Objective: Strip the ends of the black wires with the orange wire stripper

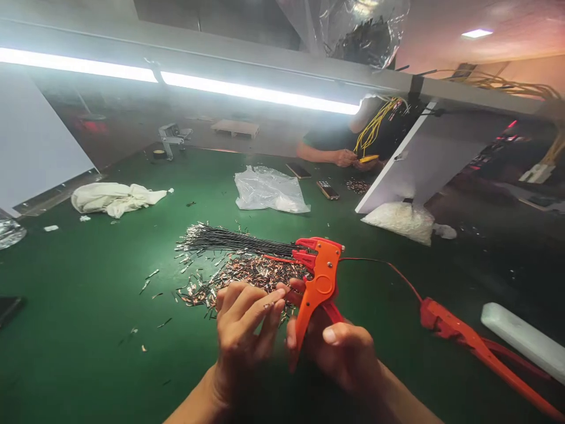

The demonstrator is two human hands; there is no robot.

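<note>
My right hand [348, 347] is wrapped round the handles of an orange and red wire stripper [324, 284], held upright with its red jaws pointing left. My left hand [247, 318] is beside it, thumb and fingers pinched together near the tool's handle; a tiny bit shows at the fingers, too small to name. Behind the hands lies a heap of short wire scraps [260, 274], black and copper-coloured. A bundle of black wires [233, 240] with metal terminals at its left end lies beyond the heap, its right end hidden by the stripper's jaws.
A second orange wire stripper [481, 347] lies to the right near a white block [525, 335]. Farther back are a clear plastic bag [271, 189], a white cloth [117, 199], a phone [327, 190] and a white bag [399, 221]. Across the table, a person's hand [345, 157] handles yellow wires.
</note>
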